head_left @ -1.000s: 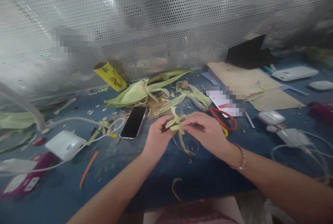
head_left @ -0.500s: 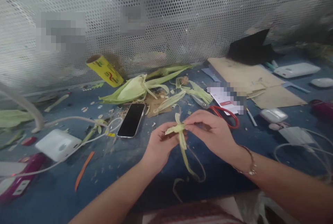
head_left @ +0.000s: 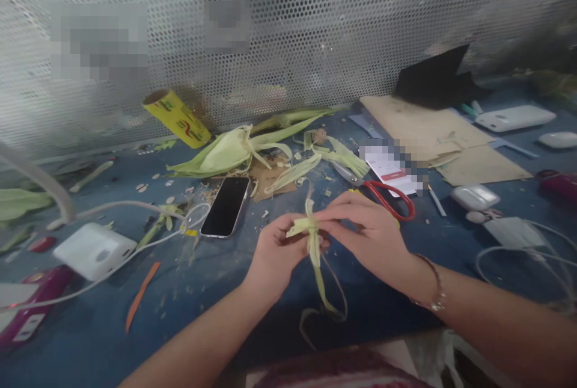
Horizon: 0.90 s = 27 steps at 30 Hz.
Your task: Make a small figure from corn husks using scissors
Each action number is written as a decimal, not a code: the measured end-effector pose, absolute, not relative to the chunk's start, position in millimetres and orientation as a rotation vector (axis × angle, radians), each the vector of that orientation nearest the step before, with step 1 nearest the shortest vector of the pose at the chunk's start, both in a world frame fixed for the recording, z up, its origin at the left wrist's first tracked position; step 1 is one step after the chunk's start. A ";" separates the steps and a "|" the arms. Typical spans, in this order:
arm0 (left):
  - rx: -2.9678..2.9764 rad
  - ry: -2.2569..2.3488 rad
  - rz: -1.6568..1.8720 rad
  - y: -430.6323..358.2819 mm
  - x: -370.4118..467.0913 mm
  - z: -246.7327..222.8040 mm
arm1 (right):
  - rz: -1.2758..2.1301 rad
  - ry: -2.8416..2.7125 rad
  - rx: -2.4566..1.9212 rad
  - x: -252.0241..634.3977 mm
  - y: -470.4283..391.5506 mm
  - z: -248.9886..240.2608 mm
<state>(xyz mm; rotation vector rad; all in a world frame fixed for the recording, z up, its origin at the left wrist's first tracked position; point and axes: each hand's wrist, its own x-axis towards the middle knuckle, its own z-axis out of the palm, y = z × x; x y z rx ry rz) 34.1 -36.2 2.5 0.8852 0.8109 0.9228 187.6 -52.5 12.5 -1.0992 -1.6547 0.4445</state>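
Between both hands is a knotted, cross-shaped piece of pale green corn husk (head_left: 314, 246), with a long strip and a thin string trailing toward the table's front edge. My left hand (head_left: 277, 249) grips it from the left, fingers curled behind and thumb against its side. My right hand (head_left: 365, 225) pinches its right side near the crossing; that hand partly hides the fingertips. A bracelet circles my right wrist. Just beyond the hands lie loose husk strips (head_left: 297, 172) and scissors with red handles (head_left: 392, 195). A larger bundle of corn husk (head_left: 225, 152) rests farther back.
A black-screened phone (head_left: 226, 207) lies left of the hands. White chargers (head_left: 94, 249) with cables, an orange strip (head_left: 142, 298) and a yellow tube (head_left: 178, 117) are farther left. Brown cardboard (head_left: 415, 129) and a white case (head_left: 475, 197) lie right. A perforated metal panel (head_left: 293, 27) stands behind.
My right hand has shifted slightly, its fingers pressing closer to the husk's crossing. The view has moved a little, and more of the scissors' red handles shows.
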 end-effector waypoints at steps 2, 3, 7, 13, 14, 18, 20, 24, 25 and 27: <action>0.862 0.830 0.922 -35.3 34.4 3.3 | 0.422 -1.667 -1.091 188.3 -51.4 11.9; 0.852 0.839 0.926 -34.7 34.7 3.8 | 0.409 -1.674 -1.091 188.6 -51.0 11.5; 0.829 0.844 0.937 -33.1 35.9 5.8 | 0.352 -1.701 -1.093 188.5 -50.0 9.8; 0.831 0.804 0.865 -30.6 32.7 8.6 | 0.282 -1.787 -1.005 188.5 -51.3 12.2; 0.837 0.793 0.854 -30.3 31.8 9.2 | 0.278 -1.798 -0.994 188.6 -51.5 12.8; 0.853 0.787 0.855 -30.2 29.9 12.2 | 0.281 -1.844 -0.967 189.1 -50.5 12.5; 0.847 0.796 0.865 -30.6 30.1 13.5 | 0.270 -1.870 -0.945 189.0 -49.5 11.1; 0.771 0.813 0.842 -30.6 30.0 13.9 | 0.243 -1.888 -0.931 188.9 -48.3 8.5; 0.734 0.805 0.828 -30.3 29.5 13.5 | 0.241 -1.888 -0.927 189.0 -48.2 8.0; 0.671 0.785 0.795 -29.6 28.3 12.5 | 0.239 -1.899 -0.914 189.3 -48.1 6.8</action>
